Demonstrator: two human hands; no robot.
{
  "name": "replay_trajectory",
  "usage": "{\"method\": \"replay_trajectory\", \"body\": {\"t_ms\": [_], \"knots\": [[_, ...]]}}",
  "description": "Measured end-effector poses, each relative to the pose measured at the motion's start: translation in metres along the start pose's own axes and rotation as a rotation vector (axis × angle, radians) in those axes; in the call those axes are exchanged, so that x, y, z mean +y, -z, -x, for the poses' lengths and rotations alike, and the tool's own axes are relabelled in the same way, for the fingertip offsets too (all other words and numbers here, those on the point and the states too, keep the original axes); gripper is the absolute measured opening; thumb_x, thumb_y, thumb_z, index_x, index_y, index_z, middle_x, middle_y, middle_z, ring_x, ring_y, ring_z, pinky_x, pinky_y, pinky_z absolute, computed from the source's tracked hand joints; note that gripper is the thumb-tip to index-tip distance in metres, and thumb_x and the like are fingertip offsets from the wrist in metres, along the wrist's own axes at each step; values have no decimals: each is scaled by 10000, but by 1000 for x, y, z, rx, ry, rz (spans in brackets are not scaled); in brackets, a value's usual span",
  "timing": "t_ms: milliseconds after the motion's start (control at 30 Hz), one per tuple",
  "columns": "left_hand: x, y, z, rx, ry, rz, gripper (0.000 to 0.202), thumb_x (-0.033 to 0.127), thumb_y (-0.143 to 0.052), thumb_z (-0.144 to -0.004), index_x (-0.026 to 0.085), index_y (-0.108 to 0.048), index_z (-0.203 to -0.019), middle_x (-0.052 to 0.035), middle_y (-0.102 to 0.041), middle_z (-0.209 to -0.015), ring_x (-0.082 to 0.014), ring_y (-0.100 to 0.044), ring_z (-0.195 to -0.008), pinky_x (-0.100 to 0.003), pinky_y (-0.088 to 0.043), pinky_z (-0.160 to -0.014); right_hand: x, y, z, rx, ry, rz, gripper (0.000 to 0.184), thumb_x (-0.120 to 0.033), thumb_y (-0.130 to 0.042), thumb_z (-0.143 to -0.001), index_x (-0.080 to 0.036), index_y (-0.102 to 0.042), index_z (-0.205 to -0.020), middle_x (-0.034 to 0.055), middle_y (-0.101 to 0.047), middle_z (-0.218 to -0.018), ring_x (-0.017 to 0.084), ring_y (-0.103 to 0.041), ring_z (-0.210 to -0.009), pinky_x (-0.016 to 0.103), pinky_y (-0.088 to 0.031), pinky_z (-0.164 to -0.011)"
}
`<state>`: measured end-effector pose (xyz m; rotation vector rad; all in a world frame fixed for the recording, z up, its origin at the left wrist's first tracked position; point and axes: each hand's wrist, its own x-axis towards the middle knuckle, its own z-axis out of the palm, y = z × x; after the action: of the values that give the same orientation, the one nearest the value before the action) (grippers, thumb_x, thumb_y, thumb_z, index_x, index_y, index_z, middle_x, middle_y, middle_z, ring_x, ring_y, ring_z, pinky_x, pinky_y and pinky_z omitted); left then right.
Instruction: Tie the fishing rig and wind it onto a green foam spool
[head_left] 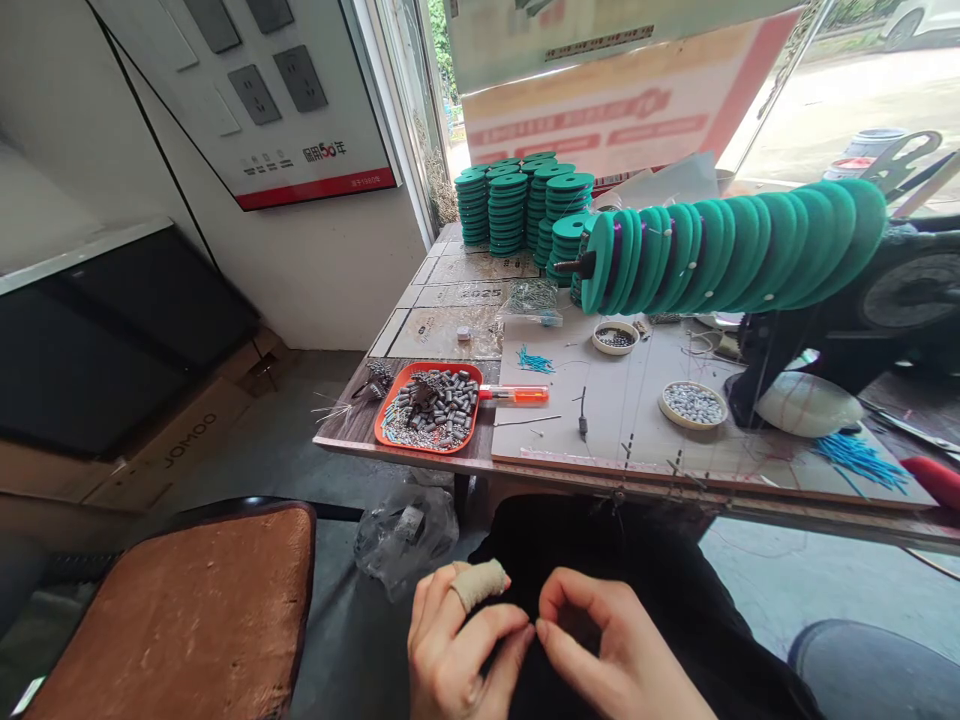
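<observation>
My left hand (469, 645), with a beige wrap on one finger, is closed in a pinch of thumb and forefinger above my dark-clothed lap. Facing it, my right hand (600, 640) pinches too, the two sets of fingertips almost touching. What they hold between them, if anything, is too small to make out. On the table edge beyond, an orange tray (477, 425) contains many grey cylindrical weights (454, 395) and small metal pieces. A single grey weight (583, 427) lies on the pale board (540, 440) with a thin dark stem.
Green foam line spools (507, 215) stand stacked at the back, and more form a row on a rod (720, 245) at right. Small round dishes (694, 403) hold beads. Blue strips (859, 462) lie at right. A brown-seated chair (202, 600) stands at left.
</observation>
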<state>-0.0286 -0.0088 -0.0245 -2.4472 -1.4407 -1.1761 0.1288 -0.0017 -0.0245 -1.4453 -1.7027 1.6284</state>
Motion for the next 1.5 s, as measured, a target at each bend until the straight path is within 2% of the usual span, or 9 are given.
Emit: {"method": "replay_trajectory", "body": {"t_ms": [167,300,467,633,733,833,933,1333,1500], "knots": [[3,-9,12,21,153,75,105,212,-605,-748,228,-667,-665,24,-653,-855,-87,-530,-860,-209,-390,-804,13,-4,0,50,234,93,337,-284,-363,-836,-23,-558,-748,1,-452,-654,-101,-303,-570,-34,-180,-526],[2,-10,15,64,190,45,160,259,-575,-768,236,-663,-636,27,-650,-842,-85,-523,-854,-207,-370,-819,22,-1,1,293,552,252,247,-255,-395,-874,-120,-601,-896,-17,-487,-745,-100,-373,-643,-26,-227,-592],[4,-11,15,45,158,-26,118,236,-602,-747,241,-663,-646,31,-654,-822,-97,-516,-854,-220,-359,-843,15,1,0,523,760,483,368,-201,-295,-930,-95,-576,-718,4,-443,-665,-68,-347,-632,37,-205,-601],[6,-3,8,-47,172,-41,77,213,-643,-713,285,-669,-723,48,-672,-854,-100,-550,-861,-211,-390,-840,12,-1,-2,606,807,517,421,-217,-277,-945,-88,-578,-681,20,-424,-643,-59,-336,-638,47,-199,-608],[3,8,-2,-351,451,150,295,394,-732,-616,319,-646,-888,43,-669,-952,-115,-586,-906,-193,-444,-796,18,-2,-1,595,810,457,385,-215,-294,-941,-90,-591,-731,19,-435,-670,-72,-354,-659,22,-229,-628],[2,14,-7,-544,739,474,323,534,-514,-735,237,-639,-713,3,-641,-968,-114,-561,-990,-187,-432,-863,23,-5,-2,573,839,399,349,-204,-319,-931,-87,-588,-741,18,-434,-668,-76,-359,-663,12,-242,-632],[3,11,-6,-545,802,624,415,460,-382,-819,191,-571,-567,-12,-616,-902,-95,-528,-999,-158,-392,-873,24,-7,-3,571,863,374,357,-204,-308,-934,-90,-591,-748,19,-435,-666,-77,-369,-671,5,-253,-642],[13,11,-13,-587,844,485,313,485,-471,-772,206,-575,-674,-21,-593,-912,-133,-515,-989,-223,-373,-900,22,-6,-2,563,838,433,336,-207,-284,-941,-101,-576,-816,9,-445,-689,-88,-383,-667,-10,-271,-639],[15,11,-16,-523,841,482,321,515,-531,-724,209,-605,-662,-34,-620,-965,-147,-537,-1015,-250,-427,-920,18,-6,-1,603,813,420,328,-246,-272,-951,-109,-564,-884,6,-461,-742,-92,-404,-708,-19,-297,-658]]}}
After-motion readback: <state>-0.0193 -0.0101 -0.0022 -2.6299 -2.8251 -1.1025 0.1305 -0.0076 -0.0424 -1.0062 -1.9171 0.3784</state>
